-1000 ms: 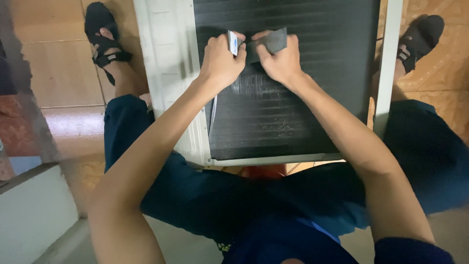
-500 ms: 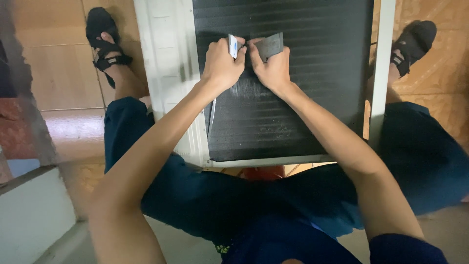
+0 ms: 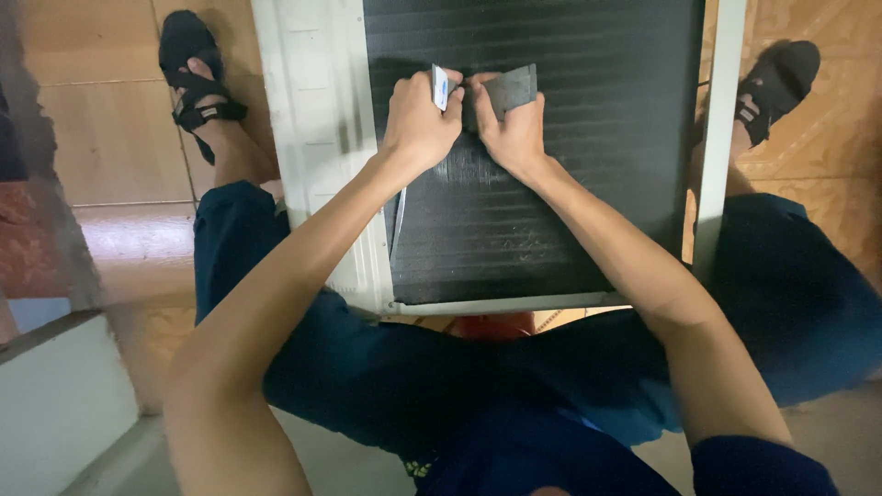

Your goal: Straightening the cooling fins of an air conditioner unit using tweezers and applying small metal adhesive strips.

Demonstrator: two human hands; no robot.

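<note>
Currently a small white-and-blue tool (image 3: 440, 87) is held in a clenched left hand (image 3: 421, 119); a flat grey comb-like piece (image 3: 508, 90) is pinched by the right hand (image 3: 514, 136). Both are pressed on the black finned coil (image 3: 551, 184), upper middle, set in a white casing (image 3: 317, 138) (an air-conditioner unit, seemingly) lying between the knees. Fin work judged under way; steady pressure along the rows is called for next. No containers seen.

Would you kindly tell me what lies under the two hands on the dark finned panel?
The left hand and right hand press a flat grey comb-like tool against the dark finned panel. The tool's lower part and the fins beneath the palms are covered.
</note>
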